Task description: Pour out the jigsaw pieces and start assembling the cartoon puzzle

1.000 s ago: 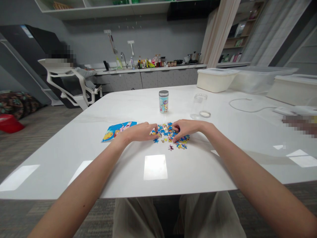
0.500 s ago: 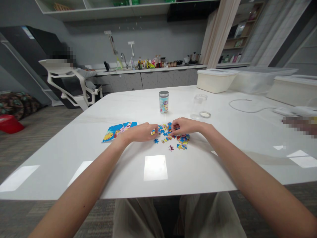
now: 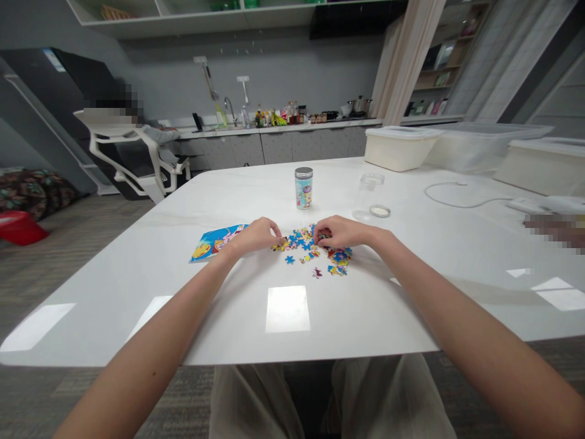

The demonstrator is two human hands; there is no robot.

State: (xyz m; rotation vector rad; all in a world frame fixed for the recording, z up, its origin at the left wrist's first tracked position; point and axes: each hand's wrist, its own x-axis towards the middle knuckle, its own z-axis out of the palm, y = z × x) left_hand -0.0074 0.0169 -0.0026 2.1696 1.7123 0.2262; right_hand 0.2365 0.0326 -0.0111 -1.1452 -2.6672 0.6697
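Colourful jigsaw pieces (image 3: 306,239) lie in a loose pile on the white table. My left hand (image 3: 261,235) is at the pile's left edge, fingers curved down, fingertips on yellow pieces; whether it grips one is too small to tell. On the right side of the pile, my right hand (image 3: 336,233) has its fingers bent together over the pieces, and what they hold is hidden. A blue picture sheet (image 3: 210,242) lies partly behind my left hand. Nearer to me are a single blue piece (image 3: 290,260) and a dark red piece (image 3: 317,273).
Behind the pile stands a printed jar (image 3: 303,189) with a silver lid. A clear container (image 3: 368,195) and a round lid (image 3: 379,211) lie to its right. Storage boxes (image 3: 400,149), a cable (image 3: 434,198) and another person's blurred hand (image 3: 555,230) are farther right.
My left hand has moved slightly left and away from me, uncovering yellow pieces at the pile's left edge. My right hand has stayed nearly in place.
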